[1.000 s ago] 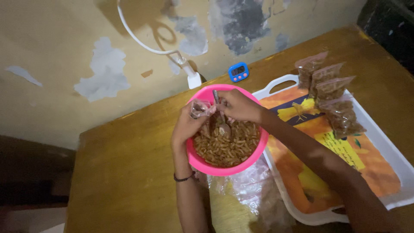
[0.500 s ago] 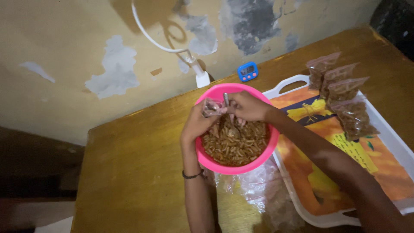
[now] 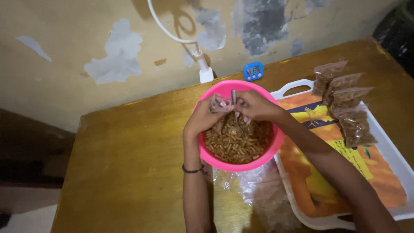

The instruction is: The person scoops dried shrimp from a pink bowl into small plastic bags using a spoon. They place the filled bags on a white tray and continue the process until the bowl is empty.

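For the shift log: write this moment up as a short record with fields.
left hand: holds a small clear bag open over the bowl
right hand: grips a metal spoon, its tip in the snacks
bowl: pink, holding brown stick snacks
tray: white-rimmed, four filled bags at its far end
table: wooden, blue timer near the wall

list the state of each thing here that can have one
pink bowl: upright, filled with brown snack pieces
small clear bag: held open in left hand
spoon: gripped by right hand, tip in the snacks
four packets: filled, lying on tray
timer: display lit
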